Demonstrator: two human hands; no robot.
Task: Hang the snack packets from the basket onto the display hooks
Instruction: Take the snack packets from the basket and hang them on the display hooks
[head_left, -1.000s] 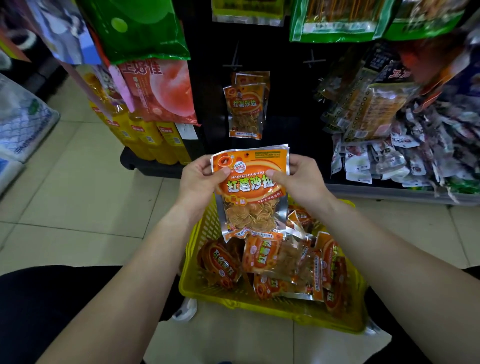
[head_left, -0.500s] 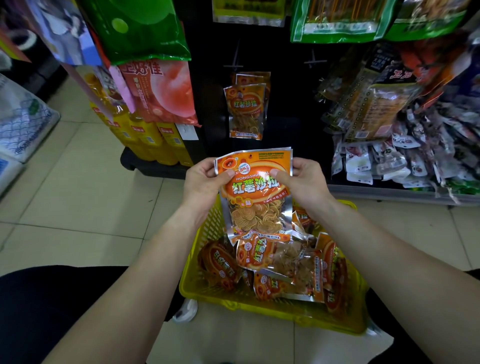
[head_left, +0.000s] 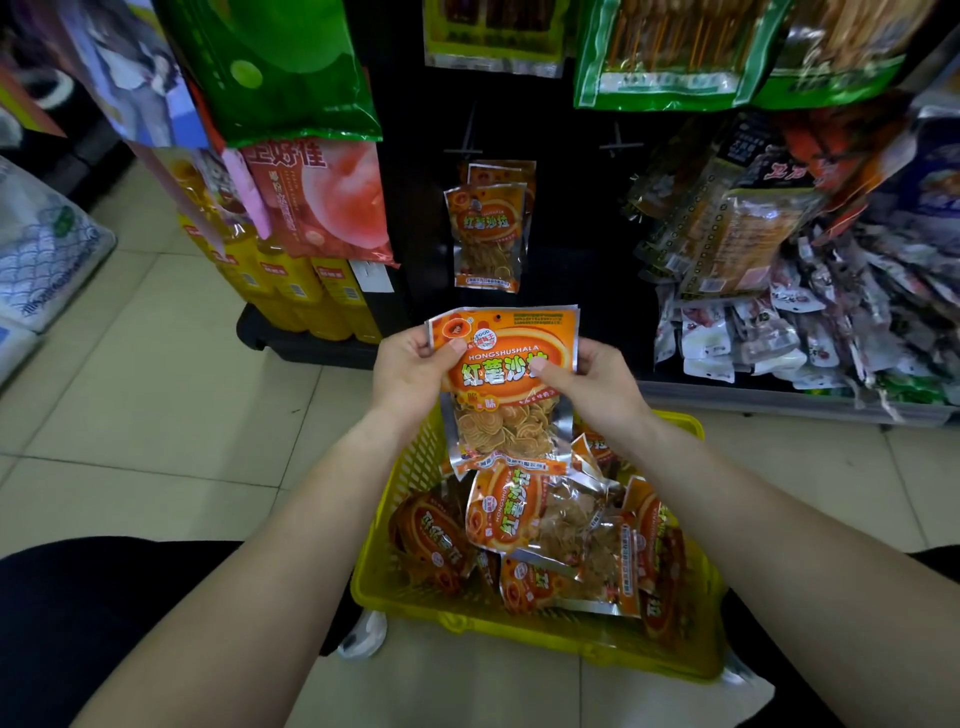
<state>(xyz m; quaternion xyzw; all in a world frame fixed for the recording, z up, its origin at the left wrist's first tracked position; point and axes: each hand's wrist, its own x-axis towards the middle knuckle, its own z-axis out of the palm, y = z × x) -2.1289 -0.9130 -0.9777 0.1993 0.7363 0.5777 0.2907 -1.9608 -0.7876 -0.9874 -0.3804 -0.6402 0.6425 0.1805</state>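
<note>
Head view looks down on two hands holding one orange snack packet (head_left: 506, 395) upright above the yellow basket (head_left: 519, 631). The left hand (head_left: 410, 371) pinches the packet's upper left edge, thumb on the front and fingers curled behind. The right hand (head_left: 592, 382) grips the upper right edge the same way, with its thumb lying across the printed label. The packet's clear lower window shows round chips, and its bottom edge hangs just over the heap of matching packets (head_left: 524, 519) in the basket. The basket sits on the tiled floor (head_left: 156, 389) between the person's dark-clad legs. Straight ahead, on the dark display panel, matching hung packets (head_left: 488, 234) dangle from a hook — another hook (head_left: 618, 143) juts out to their right.
</note>
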